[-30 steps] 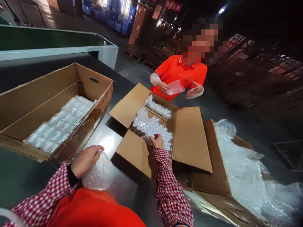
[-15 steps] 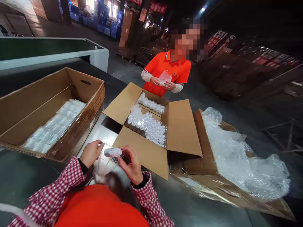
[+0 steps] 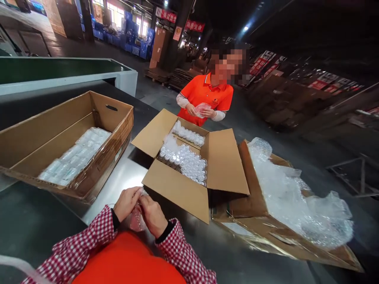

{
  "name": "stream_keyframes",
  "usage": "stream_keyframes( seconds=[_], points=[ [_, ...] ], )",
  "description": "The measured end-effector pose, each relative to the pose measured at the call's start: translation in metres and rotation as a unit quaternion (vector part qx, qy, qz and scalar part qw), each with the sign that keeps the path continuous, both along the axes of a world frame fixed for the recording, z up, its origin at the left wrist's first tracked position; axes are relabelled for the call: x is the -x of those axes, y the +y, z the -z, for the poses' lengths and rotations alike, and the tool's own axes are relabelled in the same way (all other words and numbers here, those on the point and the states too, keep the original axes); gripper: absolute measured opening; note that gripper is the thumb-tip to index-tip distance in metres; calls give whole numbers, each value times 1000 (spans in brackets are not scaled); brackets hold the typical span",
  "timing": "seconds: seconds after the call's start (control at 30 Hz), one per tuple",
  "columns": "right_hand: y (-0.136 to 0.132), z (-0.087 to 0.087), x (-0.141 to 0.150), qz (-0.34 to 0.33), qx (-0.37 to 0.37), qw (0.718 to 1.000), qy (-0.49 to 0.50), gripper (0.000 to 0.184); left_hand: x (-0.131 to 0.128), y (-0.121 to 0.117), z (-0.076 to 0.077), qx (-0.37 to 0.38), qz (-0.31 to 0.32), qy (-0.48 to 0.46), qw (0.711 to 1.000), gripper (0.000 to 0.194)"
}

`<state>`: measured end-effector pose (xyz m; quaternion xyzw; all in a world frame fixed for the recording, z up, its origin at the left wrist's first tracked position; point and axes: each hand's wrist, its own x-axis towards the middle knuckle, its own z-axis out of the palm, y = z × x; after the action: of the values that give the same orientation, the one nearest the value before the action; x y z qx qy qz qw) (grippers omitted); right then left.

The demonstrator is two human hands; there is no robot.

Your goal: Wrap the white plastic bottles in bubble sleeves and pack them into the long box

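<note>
Close in front of my body, my left hand [image 3: 128, 203] and my right hand [image 3: 154, 215] meet at the mouth of a bubble wrap bag [image 3: 137, 221]. Fingers of both hands are closed on its upper part, and the bag hangs below them. A bit of clear wrap shows above the fingertips; the small bottle is hidden by the hands and the wrap. Just beyond stands an open cardboard box [image 3: 177, 193] with upright clear-capped bottles [image 3: 189, 161] packed in it. To the left, a long carton [image 3: 109, 152] holds rows of wrapped bottles [image 3: 77, 157].
A carton [image 3: 257, 189] heaped with bubble wrap bags [image 3: 296, 201] stands at the right. Across the open box, a co-worker in an orange shirt [image 3: 204, 94] holds a bubble wrap piece in both hands. A conveyor [image 3: 89, 75] runs at the back left, behind the metal table [image 3: 102, 207].
The small bottle in my right hand has gone out of sight at the bubble wrap bag. My hands have come together, both now gripping the wrap. The view has shifted slightly.
</note>
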<state>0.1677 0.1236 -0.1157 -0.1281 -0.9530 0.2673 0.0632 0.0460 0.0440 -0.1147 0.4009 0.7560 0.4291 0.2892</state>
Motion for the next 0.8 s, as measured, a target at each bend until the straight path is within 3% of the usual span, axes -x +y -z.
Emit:
stream_keyframes(
  seconds=[0.1, 0.17, 0.27, 0.33, 0.4, 0.5, 0.57, 0.63, 0.67, 0.73, 0.8],
  points=[
    [-2, 3, 0, -10, 6, 999, -31, 34, -7, -7, 8, -3, 5, -47, 999, 44],
    [1, 4, -1, -52, 40, 998, -20, 46, -9, -12, 10, -1, -1, -87, 996, 51],
    [6, 4, -3, -138, 160, 976, 55, 58, -9, -15, 7, -7, -13, -137, 990, 56],
    [8, 2, -8, -149, 250, 951, 100, 63, -7, -15, 1, -20, -14, -157, 987, 54],
    [7, -2, -18, -97, 321, 930, 150, 58, -5, -14, -7, -40, -23, -171, 984, 50],
    [10, -2, -46, 51, 371, 882, 286, 47, -1, -13, -20, -79, -56, -204, 974, 49],
    [16, 6, -62, 127, 368, 862, 325, 67, 0, -12, -28, -106, -65, -244, 962, 49],
    [21, 21, -66, 170, 381, 865, 279, 94, -2, -11, -34, -125, -60, -289, 947, 47],
    [22, 30, -63, 182, 397, 867, 241, 99, -4, -10, -37, -129, -54, -311, 940, 46],
    [19, 46, -48, 194, 432, 858, 197, 84, -8, -9, -41, -131, -40, -346, 928, 44],
    [13, 53, -30, 193, 447, 852, 192, 54, -11, -11, -43, -132, -32, -369, 920, 43]
  ],
)
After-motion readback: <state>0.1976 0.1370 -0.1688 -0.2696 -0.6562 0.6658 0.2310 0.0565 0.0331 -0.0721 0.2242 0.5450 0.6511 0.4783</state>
